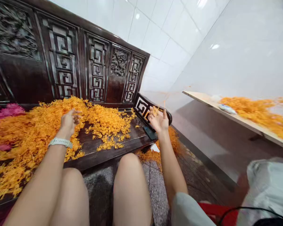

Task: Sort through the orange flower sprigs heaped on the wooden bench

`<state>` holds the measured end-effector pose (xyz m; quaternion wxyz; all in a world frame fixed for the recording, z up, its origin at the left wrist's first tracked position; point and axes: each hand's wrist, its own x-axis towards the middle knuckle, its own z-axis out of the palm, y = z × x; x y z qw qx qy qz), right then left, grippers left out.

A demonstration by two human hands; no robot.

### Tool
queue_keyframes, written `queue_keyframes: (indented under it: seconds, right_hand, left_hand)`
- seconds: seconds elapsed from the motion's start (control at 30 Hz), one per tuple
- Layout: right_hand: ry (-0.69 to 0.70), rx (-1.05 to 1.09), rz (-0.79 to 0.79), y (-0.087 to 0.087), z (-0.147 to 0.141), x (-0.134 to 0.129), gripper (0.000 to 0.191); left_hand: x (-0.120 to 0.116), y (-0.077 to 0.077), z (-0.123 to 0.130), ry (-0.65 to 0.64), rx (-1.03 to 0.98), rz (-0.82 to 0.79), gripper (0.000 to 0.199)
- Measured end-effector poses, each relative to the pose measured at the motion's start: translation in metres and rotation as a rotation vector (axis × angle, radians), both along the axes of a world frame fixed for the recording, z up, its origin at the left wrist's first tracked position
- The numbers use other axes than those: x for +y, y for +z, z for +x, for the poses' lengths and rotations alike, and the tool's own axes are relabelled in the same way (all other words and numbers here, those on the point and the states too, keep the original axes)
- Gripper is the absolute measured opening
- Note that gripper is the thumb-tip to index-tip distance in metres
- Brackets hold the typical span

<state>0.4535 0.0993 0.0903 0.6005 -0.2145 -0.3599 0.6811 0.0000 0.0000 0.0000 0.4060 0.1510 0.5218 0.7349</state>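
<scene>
My left hand [70, 121], with a pale watch on the wrist, hovers over a heap of yellow-orange, flower-like pieces [108, 121]. Its fingers are loosely curled with gaps between them, and nothing shows in them. Raised near the bench's armrest, my right hand [158, 121] has its palm up and fingers spread. A few thin orange pieces [155, 110] appear at its fingertips; whether they touch the fingers or are in the air, I cannot tell.
The heap covers much of a dark carved wooden bench [91, 144], with pink pieces [11, 110] at left. A phone [150, 133] lies by the armrest. More orange pieces [174, 141] are on the floor. At right, a wall shelf [202, 102] bears another orange pile [257, 110].
</scene>
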Motion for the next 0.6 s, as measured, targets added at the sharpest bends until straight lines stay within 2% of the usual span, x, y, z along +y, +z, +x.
queue_keyframes:
  seconds: [0.1,0.2,0.27,0.33,0.4,0.47,0.53,0.6]
  right_hand:
    - [0.013,-0.161,-0.088,-0.018,-0.003,-0.009,0.051]
    - [0.081,-0.38,-0.103,-0.034,-0.03,-0.018,0.031]
    - [0.143,-0.541,-0.08,-0.041,-0.061,-0.023,0.026]
    - [0.221,-0.696,-0.024,-0.046,-0.098,-0.028,0.026]
    - [0.32,-0.852,0.088,-0.051,-0.137,-0.033,0.027]
    - [0.445,-1.009,0.265,-0.057,-0.177,-0.038,0.028]
    - [0.567,-1.139,0.475,-0.066,-0.216,-0.042,0.027]
    - [0.608,-1.219,0.639,-0.077,-0.255,-0.043,0.022]
  left_hand:
    - [0.002,0.002,0.005,-0.059,0.042,-0.047,0.031]
    - [0.007,0.001,0.011,-0.028,0.183,-0.093,0.022]
    - [0.01,0.001,0.014,0.109,0.346,-0.146,0.014]
    - [0.009,0.001,0.013,0.303,0.562,-0.237,0.008]
    - [0.006,0.001,0.01,0.455,0.768,-0.364,0.024]
    - [0.0,-0.002,0.005,0.51,0.897,-0.527,0.047]
    - [-0.005,-0.008,0.0,0.408,0.982,-0.685,0.058]
    - [-0.01,-0.015,-0.002,0.177,1.072,-0.784,0.051]
